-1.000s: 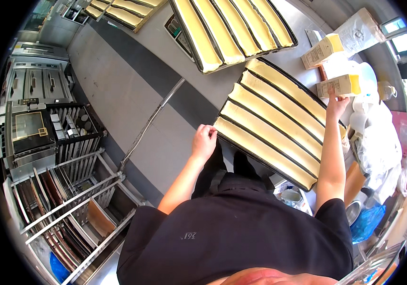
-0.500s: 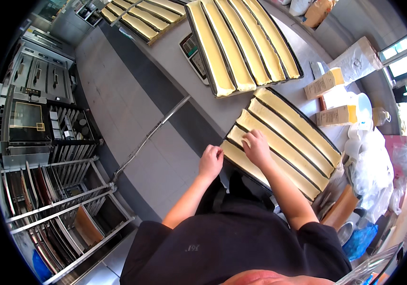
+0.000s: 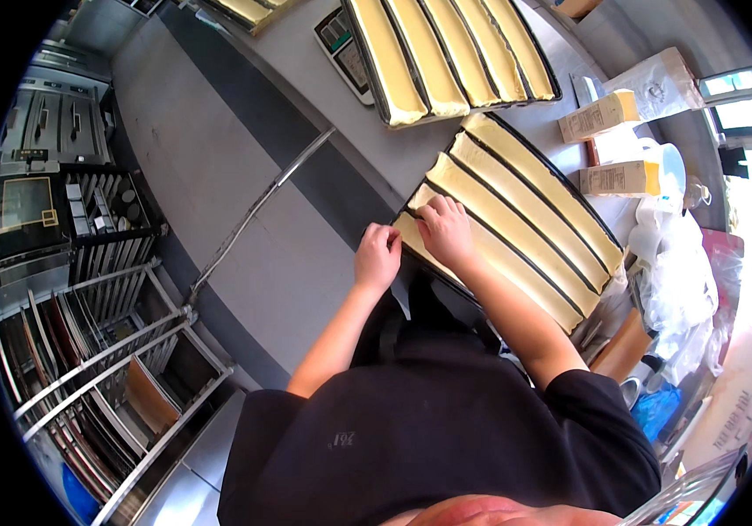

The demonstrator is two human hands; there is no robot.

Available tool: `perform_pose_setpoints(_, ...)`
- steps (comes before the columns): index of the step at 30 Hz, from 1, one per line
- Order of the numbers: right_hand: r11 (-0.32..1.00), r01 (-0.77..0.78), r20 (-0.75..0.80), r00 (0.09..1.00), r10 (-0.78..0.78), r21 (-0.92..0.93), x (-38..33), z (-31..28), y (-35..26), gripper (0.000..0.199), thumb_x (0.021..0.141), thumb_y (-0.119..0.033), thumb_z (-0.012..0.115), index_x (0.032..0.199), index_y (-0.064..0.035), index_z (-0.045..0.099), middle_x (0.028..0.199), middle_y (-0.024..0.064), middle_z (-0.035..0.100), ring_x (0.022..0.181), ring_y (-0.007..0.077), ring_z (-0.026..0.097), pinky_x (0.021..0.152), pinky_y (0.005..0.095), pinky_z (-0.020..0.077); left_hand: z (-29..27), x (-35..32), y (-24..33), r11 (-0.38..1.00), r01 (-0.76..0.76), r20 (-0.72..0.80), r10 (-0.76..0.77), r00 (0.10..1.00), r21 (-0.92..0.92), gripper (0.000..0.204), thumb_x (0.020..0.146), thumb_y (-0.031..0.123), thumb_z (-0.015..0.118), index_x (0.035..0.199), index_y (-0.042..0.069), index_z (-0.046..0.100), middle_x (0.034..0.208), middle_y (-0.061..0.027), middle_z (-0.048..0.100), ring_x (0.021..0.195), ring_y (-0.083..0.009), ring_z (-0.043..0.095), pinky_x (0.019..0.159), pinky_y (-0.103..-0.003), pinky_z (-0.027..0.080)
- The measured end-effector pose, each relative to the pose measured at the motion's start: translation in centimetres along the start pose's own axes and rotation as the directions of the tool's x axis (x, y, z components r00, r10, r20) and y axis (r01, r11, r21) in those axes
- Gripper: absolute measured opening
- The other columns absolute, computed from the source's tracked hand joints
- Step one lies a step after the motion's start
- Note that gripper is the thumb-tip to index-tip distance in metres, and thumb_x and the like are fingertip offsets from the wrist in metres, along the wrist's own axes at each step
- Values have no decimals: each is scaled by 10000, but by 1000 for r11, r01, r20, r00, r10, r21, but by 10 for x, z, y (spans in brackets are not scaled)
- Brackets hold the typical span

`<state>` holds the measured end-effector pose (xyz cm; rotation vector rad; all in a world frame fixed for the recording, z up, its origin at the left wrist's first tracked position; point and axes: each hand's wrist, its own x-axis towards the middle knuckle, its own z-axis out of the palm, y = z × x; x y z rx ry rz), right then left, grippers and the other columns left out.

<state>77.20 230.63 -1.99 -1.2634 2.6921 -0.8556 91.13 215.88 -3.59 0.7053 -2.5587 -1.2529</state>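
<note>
A black channelled baking tray (image 3: 544, 172) lies at the counter's near edge, its long channels lined with pale yellow dough strips (image 3: 516, 230). At its near left corner, my left hand (image 3: 378, 257) has its fingertips pinched together by the end of the nearest strip. Whatever is between those fingertips is too small to make out. My right hand (image 3: 444, 230) is just right of it, over the left ends of the two nearest strips. Its fingers are curled down onto the dough edge, and the palm hides part of the strips.
A second lined tray (image 3: 446, 66) stands beyond, beside a scale (image 3: 345, 53). Two cartons (image 3: 621, 179) and plastic bags (image 3: 678, 263) crowd the right side. At left are an oven (image 3: 29, 210) and a metal rack of boards (image 3: 130, 377); a metal rail (image 3: 262, 210) crosses the floor.
My view has shifted, so the trays appear higher up. Against the tray, my right hand has moved slightly left toward the strip ends, nearer my left hand. The left hand remains at the corner.
</note>
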Motion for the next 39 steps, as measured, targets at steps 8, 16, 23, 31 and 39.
perform_pose_setpoints(8,999,-13,7,1000,12,36,1,9,1,136,930,-169,791,1058,-124,781,1074,87,662,1111,329,658,944,469,511,-4,-2,0,997,67,-30,-68,997,-33,87,1010,109,770,1030,35,728,1030,-135,699,917,-371,732,787,-474,599)
perform_pose_setpoints(16,999,21,-46,999,-22,-42,9,27,-14,114,949,-202,775,1035,-127,785,1028,71,666,1038,296,680,930,441,500,-7,-2,1,997,75,-45,-76,996,-27,69,1004,101,768,1031,44,740,1030,-117,704,929,-352,738,795,-459,600)
perform_pose_setpoints(23,999,-30,-49,998,28,-39,13,39,-11,74,922,-169,789,970,-121,759,1019,76,673,1025,314,689,952,460,516,-2,-1,-6,996,81,-61,-84,995,-46,81,992,96,773,1051,48,745,1042,-119,708,957,-363,734,819,-466,599)
perform_pose_setpoints(31,983,-6,-21,1000,10,182,5,31,-6,111,899,-122,777,977,-98,703,928,120,703,915,350,722,825,469,550,-1,12,0,998,56,-68,-58,996,-36,122,980,104,788,1090,66,752,1083,-106,697,989,-353,731,835,-468,603)
perform_pose_setpoints(39,768,-336,149,940,306,545,-2,28,-7,129,971,-117,787,1079,-71,735,1031,182,805,997,311,814,925,458,631,-8,28,-1,991,-57,-13,59,998,120,248,955,123,845,1190,80,780,1100,-108,687,1041,-329,736,879,-443,611)
